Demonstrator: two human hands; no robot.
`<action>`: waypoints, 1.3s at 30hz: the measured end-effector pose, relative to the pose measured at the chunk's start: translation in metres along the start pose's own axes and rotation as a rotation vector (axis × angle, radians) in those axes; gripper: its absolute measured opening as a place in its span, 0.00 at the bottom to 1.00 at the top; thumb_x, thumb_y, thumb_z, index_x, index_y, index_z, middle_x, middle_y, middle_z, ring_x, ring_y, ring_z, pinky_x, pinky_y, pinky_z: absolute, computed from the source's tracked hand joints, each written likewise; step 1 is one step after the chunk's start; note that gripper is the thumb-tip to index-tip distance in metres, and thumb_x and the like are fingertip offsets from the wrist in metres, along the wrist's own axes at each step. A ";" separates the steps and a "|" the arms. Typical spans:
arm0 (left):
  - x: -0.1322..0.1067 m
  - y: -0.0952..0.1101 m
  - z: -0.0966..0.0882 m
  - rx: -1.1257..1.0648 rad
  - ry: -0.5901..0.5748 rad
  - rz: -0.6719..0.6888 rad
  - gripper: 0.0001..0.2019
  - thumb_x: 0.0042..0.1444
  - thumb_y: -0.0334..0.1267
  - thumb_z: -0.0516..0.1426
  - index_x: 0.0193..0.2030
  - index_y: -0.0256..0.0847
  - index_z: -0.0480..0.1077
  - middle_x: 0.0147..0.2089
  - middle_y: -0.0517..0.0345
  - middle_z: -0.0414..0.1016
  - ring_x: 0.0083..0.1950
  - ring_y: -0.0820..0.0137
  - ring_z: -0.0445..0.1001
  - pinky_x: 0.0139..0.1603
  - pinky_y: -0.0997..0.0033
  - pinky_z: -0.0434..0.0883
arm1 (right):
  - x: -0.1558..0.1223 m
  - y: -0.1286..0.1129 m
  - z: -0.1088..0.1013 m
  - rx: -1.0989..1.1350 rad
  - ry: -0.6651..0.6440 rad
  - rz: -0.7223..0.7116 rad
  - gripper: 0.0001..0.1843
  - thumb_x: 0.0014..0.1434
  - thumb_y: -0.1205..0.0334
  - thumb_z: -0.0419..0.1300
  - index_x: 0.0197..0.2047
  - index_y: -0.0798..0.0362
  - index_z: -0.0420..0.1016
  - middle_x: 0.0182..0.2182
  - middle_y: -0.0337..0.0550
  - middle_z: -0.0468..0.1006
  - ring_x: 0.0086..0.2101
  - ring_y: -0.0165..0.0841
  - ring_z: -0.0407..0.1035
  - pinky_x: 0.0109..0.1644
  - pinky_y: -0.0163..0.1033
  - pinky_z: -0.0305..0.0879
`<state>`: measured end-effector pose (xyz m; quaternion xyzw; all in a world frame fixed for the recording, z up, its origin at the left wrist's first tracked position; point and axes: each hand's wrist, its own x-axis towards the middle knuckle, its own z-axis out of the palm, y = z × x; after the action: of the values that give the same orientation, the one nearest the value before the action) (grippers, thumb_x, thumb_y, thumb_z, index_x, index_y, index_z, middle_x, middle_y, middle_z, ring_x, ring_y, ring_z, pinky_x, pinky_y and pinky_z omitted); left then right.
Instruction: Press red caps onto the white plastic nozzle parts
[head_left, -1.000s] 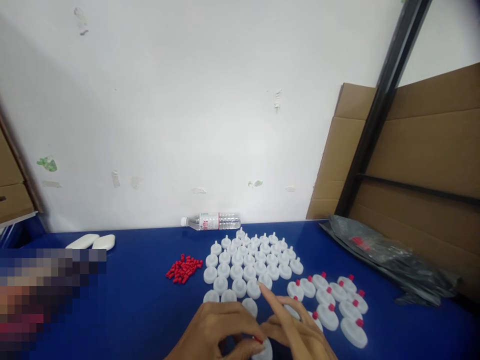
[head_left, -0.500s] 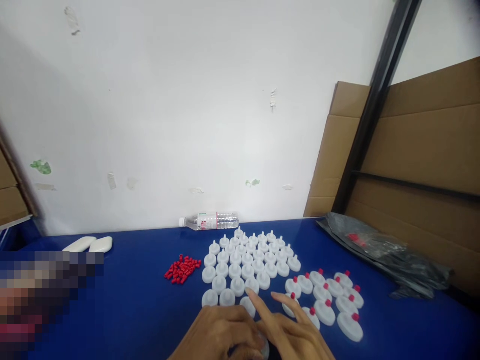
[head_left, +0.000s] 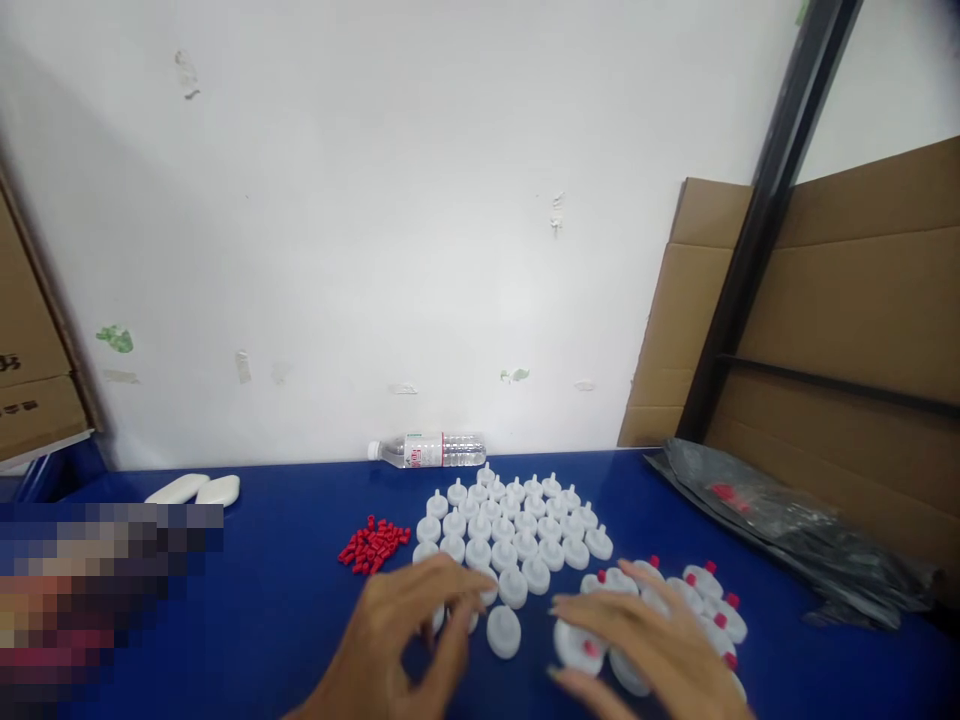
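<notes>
We have a small heap of red tubular caps (head_left: 373, 546), loose and jumbled, left of centre. Just to its right, our white round lids (head_left: 514, 587) sit close together in uneven rows, bare spouts pointing up. One bare lid (head_left: 504, 632) stands slightly apart in front. Farther right are our red-tipped white lids (head_left: 702, 582), several partly hidden; the leftmost (head_left: 571, 643) looks blurred.

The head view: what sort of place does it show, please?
Probably a small workshop or hand-assembly bench, though no sign confirms it: a blue tabletop carries many white spouted plastic discs and a pile of small red caps, with cardboard sheets standing at the right.
</notes>
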<state>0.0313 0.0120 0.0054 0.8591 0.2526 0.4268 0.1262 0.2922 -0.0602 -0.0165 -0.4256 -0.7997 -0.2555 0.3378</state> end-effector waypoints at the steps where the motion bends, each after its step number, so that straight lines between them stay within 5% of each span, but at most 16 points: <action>1: 0.003 -0.006 -0.007 0.094 0.038 -0.049 0.13 0.68 0.34 0.51 0.52 0.47 0.74 0.38 0.59 0.80 0.34 0.71 0.77 0.37 0.72 0.74 | 0.004 0.014 -0.011 -0.029 0.025 0.023 0.14 0.65 0.52 0.64 0.53 0.43 0.78 0.42 0.35 0.85 0.40 0.35 0.81 0.60 0.46 0.72; 4: 0.012 -0.035 -0.025 0.415 0.002 -0.105 0.13 0.68 0.35 0.50 0.46 0.42 0.76 0.43 0.51 0.78 0.46 0.61 0.76 0.41 0.64 0.75 | 0.012 0.061 -0.032 -0.050 -0.022 0.085 0.14 0.67 0.50 0.61 0.54 0.43 0.77 0.46 0.38 0.84 0.46 0.38 0.79 0.62 0.48 0.70; 8: 0.014 -0.071 -0.031 0.588 -0.076 -0.168 0.14 0.66 0.40 0.51 0.46 0.41 0.78 0.57 0.43 0.71 0.60 0.50 0.68 0.56 0.47 0.72 | 0.022 0.126 -0.030 0.100 -0.374 0.252 0.14 0.70 0.48 0.55 0.47 0.40 0.81 0.57 0.39 0.77 0.55 0.40 0.73 0.58 0.48 0.69; 10: 0.010 -0.081 -0.030 0.640 -0.047 -0.180 0.17 0.68 0.44 0.50 0.55 0.43 0.76 0.64 0.41 0.65 0.67 0.45 0.61 0.61 0.37 0.67 | 0.026 0.150 -0.020 0.186 -0.517 0.347 0.18 0.68 0.43 0.55 0.42 0.42 0.83 0.54 0.44 0.77 0.50 0.41 0.74 0.55 0.48 0.69; 13: 0.003 -0.088 -0.028 0.710 -0.025 -0.205 0.25 0.72 0.44 0.43 0.73 0.48 0.57 0.76 0.41 0.46 0.77 0.39 0.42 0.65 0.29 0.60 | 0.027 0.170 -0.006 0.252 -0.597 0.420 0.21 0.67 0.40 0.56 0.40 0.46 0.83 0.43 0.45 0.78 0.42 0.39 0.74 0.50 0.46 0.69; 16: -0.003 -0.093 -0.027 0.782 -0.058 -0.176 0.28 0.72 0.42 0.42 0.77 0.48 0.46 0.80 0.43 0.31 0.78 0.37 0.30 0.67 0.27 0.55 | 0.022 0.173 0.000 0.293 -0.638 0.443 0.22 0.65 0.40 0.58 0.37 0.49 0.81 0.38 0.44 0.79 0.36 0.37 0.74 0.43 0.43 0.69; 20: -0.007 -0.098 -0.025 0.768 -0.099 -0.187 0.27 0.72 0.40 0.42 0.76 0.49 0.48 0.80 0.45 0.30 0.78 0.38 0.29 0.69 0.28 0.54 | 0.018 0.167 -0.002 0.349 -0.658 0.466 0.19 0.66 0.42 0.58 0.39 0.47 0.80 0.37 0.41 0.80 0.35 0.35 0.75 0.42 0.39 0.69; 27: -0.001 -0.095 -0.022 0.705 -0.105 -0.130 0.17 0.65 0.35 0.52 0.58 0.44 0.73 0.72 0.41 0.52 0.76 0.38 0.45 0.66 0.33 0.63 | 0.015 0.169 0.002 0.218 -0.482 0.557 0.23 0.68 0.37 0.51 0.50 0.46 0.73 0.44 0.45 0.75 0.31 0.35 0.71 0.41 0.45 0.69; 32: 0.003 -0.095 -0.019 0.656 -0.085 -0.077 0.11 0.65 0.36 0.53 0.49 0.44 0.75 0.65 0.44 0.61 0.70 0.45 0.56 0.62 0.38 0.68 | 0.012 0.171 0.000 0.149 -0.352 0.615 0.25 0.67 0.36 0.51 0.54 0.46 0.69 0.49 0.47 0.71 0.28 0.31 0.73 0.44 0.46 0.72; 36: 0.000 -0.101 -0.017 0.660 -0.091 -0.055 0.09 0.65 0.36 0.54 0.45 0.44 0.76 0.63 0.45 0.64 0.67 0.46 0.59 0.60 0.40 0.69 | 0.013 0.166 -0.005 0.191 -0.362 0.695 0.25 0.66 0.35 0.52 0.54 0.45 0.69 0.52 0.48 0.71 0.19 0.26 0.71 0.29 0.41 0.73; 39: -0.001 -0.108 -0.017 0.671 -0.117 -0.045 0.08 0.65 0.36 0.55 0.43 0.45 0.76 0.61 0.45 0.65 0.66 0.47 0.61 0.59 0.41 0.69 | 0.014 0.167 -0.003 0.136 -0.327 0.594 0.20 0.69 0.41 0.50 0.48 0.47 0.72 0.49 0.46 0.75 0.17 0.25 0.69 0.33 0.42 0.74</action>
<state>-0.0180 0.1017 -0.0318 0.8701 0.3900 0.2669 -0.1399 0.4301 0.0295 0.0163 -0.6517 -0.6995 -0.0203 0.2926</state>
